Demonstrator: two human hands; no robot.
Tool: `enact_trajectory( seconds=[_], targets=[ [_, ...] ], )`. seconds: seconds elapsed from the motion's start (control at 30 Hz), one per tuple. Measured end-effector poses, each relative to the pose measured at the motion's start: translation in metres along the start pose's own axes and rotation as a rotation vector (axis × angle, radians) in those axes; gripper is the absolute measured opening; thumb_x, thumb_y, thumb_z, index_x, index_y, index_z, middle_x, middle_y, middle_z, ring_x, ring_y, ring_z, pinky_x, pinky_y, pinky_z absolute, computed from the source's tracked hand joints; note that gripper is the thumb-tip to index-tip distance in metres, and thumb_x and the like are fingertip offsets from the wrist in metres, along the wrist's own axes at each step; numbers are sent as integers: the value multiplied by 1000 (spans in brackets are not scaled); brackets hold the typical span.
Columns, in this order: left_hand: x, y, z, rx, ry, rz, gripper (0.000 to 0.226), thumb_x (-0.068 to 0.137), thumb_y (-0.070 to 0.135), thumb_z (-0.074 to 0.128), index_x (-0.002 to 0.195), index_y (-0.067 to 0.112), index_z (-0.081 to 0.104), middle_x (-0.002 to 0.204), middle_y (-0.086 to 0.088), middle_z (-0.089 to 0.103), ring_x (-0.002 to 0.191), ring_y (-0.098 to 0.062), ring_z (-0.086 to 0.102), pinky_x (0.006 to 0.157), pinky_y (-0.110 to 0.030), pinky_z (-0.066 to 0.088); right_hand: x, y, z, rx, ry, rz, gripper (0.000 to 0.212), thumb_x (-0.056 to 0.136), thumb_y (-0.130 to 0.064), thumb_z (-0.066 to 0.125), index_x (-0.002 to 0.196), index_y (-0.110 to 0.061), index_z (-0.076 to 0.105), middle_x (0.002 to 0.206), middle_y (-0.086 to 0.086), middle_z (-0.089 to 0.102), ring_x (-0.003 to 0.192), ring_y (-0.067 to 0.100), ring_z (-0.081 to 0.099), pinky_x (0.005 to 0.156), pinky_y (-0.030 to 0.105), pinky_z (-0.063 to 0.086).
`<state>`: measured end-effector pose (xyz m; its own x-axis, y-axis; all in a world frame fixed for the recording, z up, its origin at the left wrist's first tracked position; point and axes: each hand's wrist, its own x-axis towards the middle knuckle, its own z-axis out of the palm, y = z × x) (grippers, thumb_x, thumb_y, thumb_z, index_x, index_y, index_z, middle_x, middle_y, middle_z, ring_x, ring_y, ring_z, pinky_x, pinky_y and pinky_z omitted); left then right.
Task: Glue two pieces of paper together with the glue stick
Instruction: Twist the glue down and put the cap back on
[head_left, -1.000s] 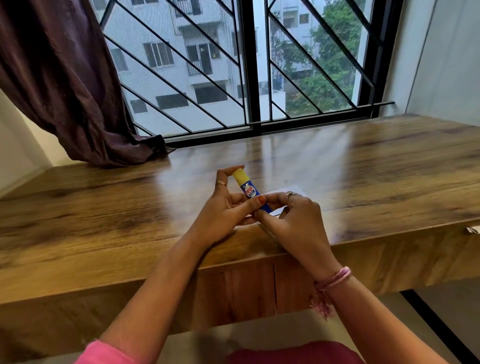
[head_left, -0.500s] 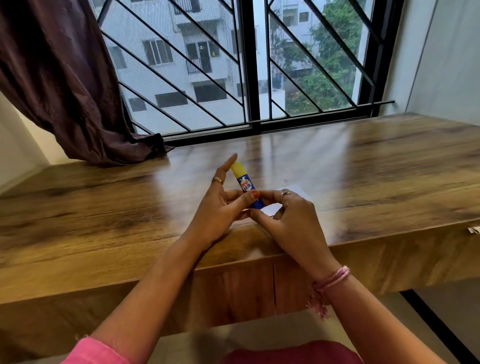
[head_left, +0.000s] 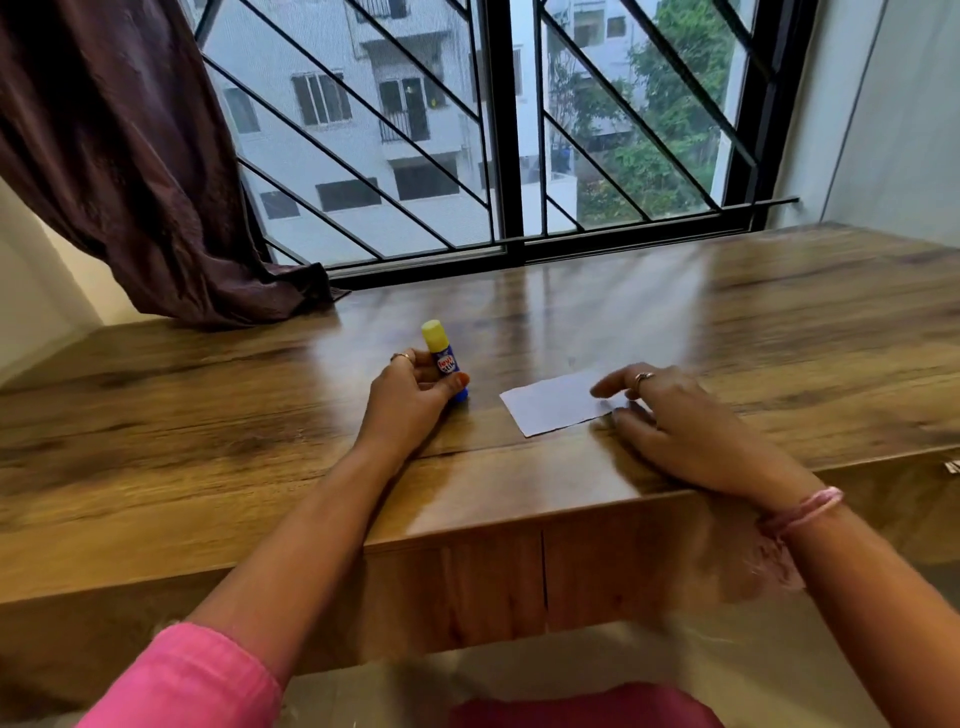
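Note:
A blue glue stick (head_left: 444, 361) with a yellow cap stands nearly upright on the wooden table (head_left: 727, 322), its base touching the surface. My left hand (head_left: 410, 395) is closed around its lower body. To the right a small white rectangle of paper (head_left: 553, 404) lies flat on the table. My right hand (head_left: 675, 421) rests at the paper's right end, fingers spread, fingertips on its edge; the hand is motion-blurred. Only one sheet outline shows; whether a second piece lies under it I cannot tell.
A dark brown curtain (head_left: 130, 171) drapes onto the table's back left corner. A barred window (head_left: 498, 130) runs along the far edge. The table's front edge (head_left: 519, 525) is close below my wrists, with cabinet doors underneath.
My hands have separated. The left one carried the glue stick to the left and set its base on the table; the right one moved right, uncovering the paper.

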<state>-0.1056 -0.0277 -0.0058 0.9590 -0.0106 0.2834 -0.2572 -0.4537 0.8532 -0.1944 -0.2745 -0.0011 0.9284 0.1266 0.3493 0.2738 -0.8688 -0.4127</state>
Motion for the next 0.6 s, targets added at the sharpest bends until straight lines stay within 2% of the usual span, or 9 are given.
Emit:
enact_trajectory(
  seconds=[0.07,0.2,0.3,0.4,0.6],
  targets=[
    [3,0,0,22,-8,9,36,81,21,73,112,10,56,105,-5,67,96,-19,64,90,-32,50,0,-2,1,-57,-51,-32,29,91,-29,46,119,-29,55,119,-10,55,114,20,47,97,44,38],
    [10,0,1,102,-14,28,36,83,19,71,114,13,55,104,-1,63,90,-15,61,79,-25,46,6,-7,4,-206,-148,-46,31,94,-33,37,123,-34,49,134,-14,46,124,17,38,97,41,32],
    [16,0,1,35,-28,-1,32,82,17,72,109,15,55,100,-1,62,82,-14,62,69,-23,53,14,-12,3,-213,-198,-8,35,97,-35,32,129,-35,45,140,-15,41,127,15,32,95,40,27],
    [24,1,1,-57,-43,-63,29,79,15,75,102,16,57,99,-4,66,78,-12,64,56,-18,52,26,-13,5,-240,-251,7,41,97,-35,27,137,-38,39,147,-17,34,131,12,27,96,39,21],
    [30,-2,5,-39,-59,-92,33,75,7,77,102,14,59,100,-4,69,84,-13,66,53,-17,50,55,-7,12,-295,-394,45,50,95,-43,21,145,-43,23,156,-20,15,139,13,15,99,42,13]
  ],
)
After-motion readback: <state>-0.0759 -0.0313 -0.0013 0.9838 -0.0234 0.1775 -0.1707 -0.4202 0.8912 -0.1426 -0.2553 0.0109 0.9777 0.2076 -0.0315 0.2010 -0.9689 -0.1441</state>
